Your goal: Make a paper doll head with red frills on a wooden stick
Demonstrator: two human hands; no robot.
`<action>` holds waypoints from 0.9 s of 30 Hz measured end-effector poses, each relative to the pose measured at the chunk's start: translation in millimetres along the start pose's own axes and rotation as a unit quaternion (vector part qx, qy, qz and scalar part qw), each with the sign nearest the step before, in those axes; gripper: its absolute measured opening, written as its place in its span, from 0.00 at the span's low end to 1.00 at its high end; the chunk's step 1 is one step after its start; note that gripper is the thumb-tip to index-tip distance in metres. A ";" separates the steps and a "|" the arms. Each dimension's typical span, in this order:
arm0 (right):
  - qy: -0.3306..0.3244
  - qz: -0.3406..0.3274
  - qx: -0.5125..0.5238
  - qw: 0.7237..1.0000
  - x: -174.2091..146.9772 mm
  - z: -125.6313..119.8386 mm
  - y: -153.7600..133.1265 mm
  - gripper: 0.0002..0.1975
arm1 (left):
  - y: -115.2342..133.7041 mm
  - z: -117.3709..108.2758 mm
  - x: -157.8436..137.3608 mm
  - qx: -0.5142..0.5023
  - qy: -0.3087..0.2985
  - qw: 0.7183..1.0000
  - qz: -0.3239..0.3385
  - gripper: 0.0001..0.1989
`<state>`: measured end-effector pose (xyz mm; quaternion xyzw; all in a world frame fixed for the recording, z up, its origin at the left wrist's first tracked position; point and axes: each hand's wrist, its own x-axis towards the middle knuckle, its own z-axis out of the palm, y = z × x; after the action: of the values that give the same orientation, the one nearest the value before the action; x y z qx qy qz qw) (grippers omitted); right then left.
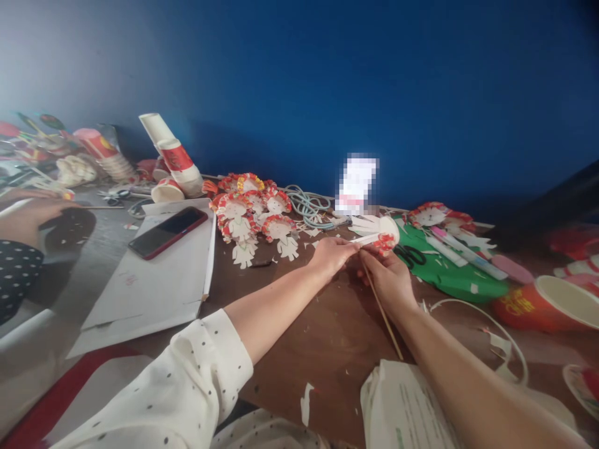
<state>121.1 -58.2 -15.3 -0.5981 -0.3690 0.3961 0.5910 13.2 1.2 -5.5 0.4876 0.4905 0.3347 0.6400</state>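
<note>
My left hand (pixel 333 254) is closed, its fingertips pinching a white strip of a cut paper cup (pixel 389 229). The cup has white strips fanning out to the left and a red-and-white patch on its near side. My right hand (pixel 389 274) is closed just right of it, below the cup. From its fingertips a thin wooden stick (pixel 384 312) slants down toward me. The fingers partly hide where stick and paper meet. Green sheet material (pixel 449 274) lies right of the cup, with black scissor handles (pixel 412 254) on it.
Paper figures with red frills (pixel 241 215) are heaped behind my left arm, beside a coiled cable (pixel 309 206). A phone (pixel 168 232) rests on a white board (pixel 145 287). Stacked paper cups (pixel 180 165) lean behind. Another person's hand (pixel 32 209) is at far left; a red tub (pixel 528 305) stands right.
</note>
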 end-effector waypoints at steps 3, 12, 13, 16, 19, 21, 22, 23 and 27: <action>0.046 -0.010 -0.036 0.998 0.6 -1.2 -2.2 0.19 | 0.8 1.1 -2.7 0.010 0.000 1.000 -0.008 0.08; 0.103 -0.065 -0.162 0.979 3.6 -6.0 2.3 0.18 | 3.6 3.5 -6.7 0.007 -0.020 1.000 -0.009 0.12; 0.104 -0.065 -0.159 0.980 3.7 -6.2 3.6 0.18 | 3.9 3.6 -6.7 0.002 -0.020 1.000 -0.012 0.12; 0.106 -0.076 -0.161 0.978 3.3 -6.5 5.7 0.18 | 3.3 3.6 -5.7 -0.007 -0.025 1.000 -0.015 0.14; 0.104 -0.102 -0.190 0.971 2.6 -6.8 5.9 0.20 | 2.2 3.3 -4.7 0.001 -0.026 1.000 -0.015 0.14; 0.101 -0.109 -0.197 0.969 2.3 -7.2 6.0 0.20 | 2.6 3.1 -4.8 0.011 -0.023 1.000 -0.013 0.14; 0.101 -0.109 -0.198 0.969 2.3 -7.5 6.1 0.20 | 3.1 3.0 -5.1 0.012 -0.022 1.000 -0.013 0.14; 0.101 -0.109 -0.200 0.968 2.2 -7.8 6.1 0.20 | 3.8 3.0 -5.4 0.011 -0.023 1.000 -0.014 0.13; 0.109 -0.115 -0.211 0.964 2.1 -8.7 5.6 0.19 | 5.8 2.8 -6.1 -0.002 -0.035 0.999 -0.019 0.11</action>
<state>129.7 -60.1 -21.0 -0.7027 -0.4436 0.1706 0.5294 14.3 -3.4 2.0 0.4882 0.4763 0.3063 0.6640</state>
